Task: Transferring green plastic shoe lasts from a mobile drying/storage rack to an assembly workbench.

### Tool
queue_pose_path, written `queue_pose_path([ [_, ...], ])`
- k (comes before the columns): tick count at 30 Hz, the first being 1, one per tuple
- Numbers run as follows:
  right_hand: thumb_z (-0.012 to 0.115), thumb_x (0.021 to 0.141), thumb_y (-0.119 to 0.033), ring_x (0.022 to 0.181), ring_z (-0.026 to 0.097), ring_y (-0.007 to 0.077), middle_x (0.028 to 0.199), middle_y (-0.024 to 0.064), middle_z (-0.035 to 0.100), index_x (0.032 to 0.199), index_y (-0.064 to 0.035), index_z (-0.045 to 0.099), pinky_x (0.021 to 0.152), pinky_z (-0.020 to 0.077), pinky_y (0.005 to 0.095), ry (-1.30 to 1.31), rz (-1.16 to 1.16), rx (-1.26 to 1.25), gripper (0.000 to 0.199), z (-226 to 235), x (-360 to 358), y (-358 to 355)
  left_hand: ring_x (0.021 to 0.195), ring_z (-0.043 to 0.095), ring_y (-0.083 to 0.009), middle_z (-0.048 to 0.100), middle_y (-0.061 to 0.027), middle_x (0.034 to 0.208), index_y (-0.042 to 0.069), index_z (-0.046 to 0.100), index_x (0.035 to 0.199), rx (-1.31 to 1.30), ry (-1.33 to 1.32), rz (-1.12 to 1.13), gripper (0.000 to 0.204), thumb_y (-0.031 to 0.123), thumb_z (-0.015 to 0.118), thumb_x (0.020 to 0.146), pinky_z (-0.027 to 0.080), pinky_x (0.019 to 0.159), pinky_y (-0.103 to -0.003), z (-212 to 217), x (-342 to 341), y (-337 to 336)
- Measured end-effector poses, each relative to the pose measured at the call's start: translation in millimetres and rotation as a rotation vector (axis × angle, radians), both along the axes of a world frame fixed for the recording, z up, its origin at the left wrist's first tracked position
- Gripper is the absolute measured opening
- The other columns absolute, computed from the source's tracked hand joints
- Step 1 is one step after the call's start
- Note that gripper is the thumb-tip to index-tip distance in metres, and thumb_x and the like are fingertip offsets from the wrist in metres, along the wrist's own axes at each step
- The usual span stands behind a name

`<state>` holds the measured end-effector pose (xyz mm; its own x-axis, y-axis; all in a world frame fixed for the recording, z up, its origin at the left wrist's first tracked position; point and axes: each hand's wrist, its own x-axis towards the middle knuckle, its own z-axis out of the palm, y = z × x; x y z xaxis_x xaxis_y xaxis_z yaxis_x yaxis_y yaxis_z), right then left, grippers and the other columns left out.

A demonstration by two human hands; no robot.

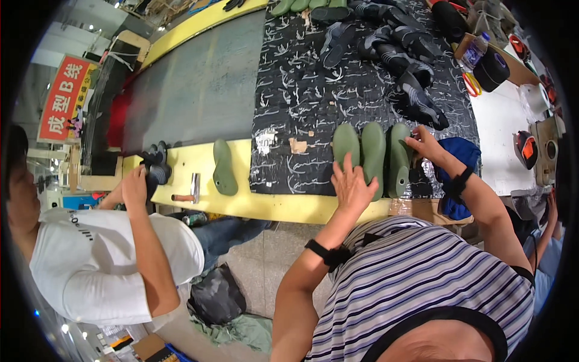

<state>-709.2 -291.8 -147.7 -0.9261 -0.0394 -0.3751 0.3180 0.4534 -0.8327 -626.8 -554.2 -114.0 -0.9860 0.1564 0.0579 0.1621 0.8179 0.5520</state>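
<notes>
Three green shoe lasts stand side by side at the table's near edge: a left one, a middle one and a right one. My left hand lies with spread fingers over the near ends of the left and middle lasts. At the far end of the right last, my right hand has its bent fingers against the outer edge, holding it there. The fingers' undersides are hidden. Another green last lies apart on the yellow table edge to the left.
Dark striped shoe uppers lie piled at the far right of the black patterned cover. A hammer rests on the yellow edge near a co-worker, who handles a dark shoe. Blue cloth lies beside my right forearm.
</notes>
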Motion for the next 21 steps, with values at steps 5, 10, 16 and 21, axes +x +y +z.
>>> queue_pose_path([
  [5,0.073,0.072,-0.045,0.091,0.061,0.0297,0.097,0.0221,0.061,0.107,0.0088,0.050,0.077,0.0475,0.0376,-0.014,0.278,0.259,0.068,-5,-42,-21,0.119,0.032,-0.0469,0.033,-0.0230,0.133,-0.010,0.060,0.089,-0.127,-0.081,0.069,0.050,0.034,0.071,0.069,0.036,0.088,-0.058,13,-1,2],
  [10,0.075,0.069,-0.046,0.082,0.061,0.0232,0.090,0.0156,0.062,0.101,0.0086,0.056,0.063,0.0492,0.0340,-0.210,0.366,0.181,0.066,6,-58,-25,0.112,0.042,-0.0382,0.040,-0.0158,0.129,-0.006,0.064,0.087,-0.104,-0.100,0.090,0.047,0.033,0.075,0.064,0.039,0.090,-0.047,10,-9,-43],
  [16,0.078,0.069,-0.036,0.083,0.062,0.0227,0.092,0.0116,0.063,0.101,0.0067,0.059,0.068,0.0510,0.0351,-0.281,0.235,0.005,0.056,27,-46,-22,0.100,0.050,-0.0389,0.048,-0.0165,0.121,-0.006,0.064,0.087,-0.216,-0.008,0.220,0.047,0.029,0.076,0.059,0.041,0.088,-0.045,14,-13,-148],
  [21,0.077,0.068,-0.032,0.080,0.063,0.0244,0.093,0.0153,0.062,0.104,0.0112,0.057,0.062,0.0540,0.0340,-0.311,0.256,0.047,0.060,18,-48,-16,0.099,0.051,-0.0404,0.049,-0.0204,0.116,-0.007,0.063,0.086,-0.349,0.031,0.493,0.046,0.029,0.076,0.059,0.042,0.086,-0.047,6,-14,-225],
])
